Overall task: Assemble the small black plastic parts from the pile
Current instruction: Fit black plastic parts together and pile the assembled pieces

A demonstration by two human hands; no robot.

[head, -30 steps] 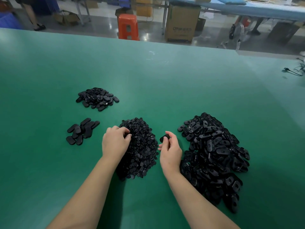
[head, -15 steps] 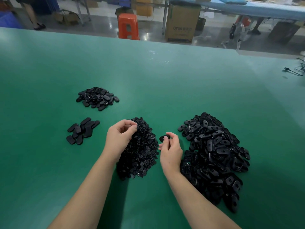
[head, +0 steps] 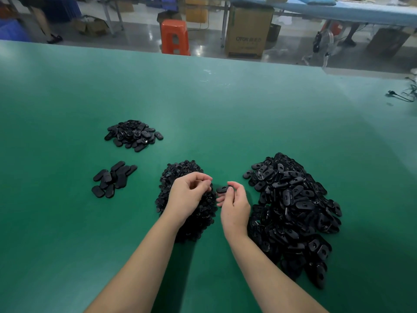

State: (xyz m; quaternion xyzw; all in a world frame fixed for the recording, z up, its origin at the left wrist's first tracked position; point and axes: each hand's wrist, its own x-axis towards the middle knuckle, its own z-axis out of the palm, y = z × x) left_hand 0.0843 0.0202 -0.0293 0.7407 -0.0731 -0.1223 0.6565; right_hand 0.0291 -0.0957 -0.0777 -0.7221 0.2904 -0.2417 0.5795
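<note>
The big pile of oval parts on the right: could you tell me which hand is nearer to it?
Right. The right hand sits just beside the big pile; the left hand is farther, above the middle pile.

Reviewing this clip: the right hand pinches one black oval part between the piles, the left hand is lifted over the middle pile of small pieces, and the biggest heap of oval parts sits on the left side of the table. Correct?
Not quite. In the head view the biggest heap of oval parts lies on the right side of the green table, beside the right hand. The rest stands: that hand pinches one black oval part, and the left hand is over the middle pile.
</note>
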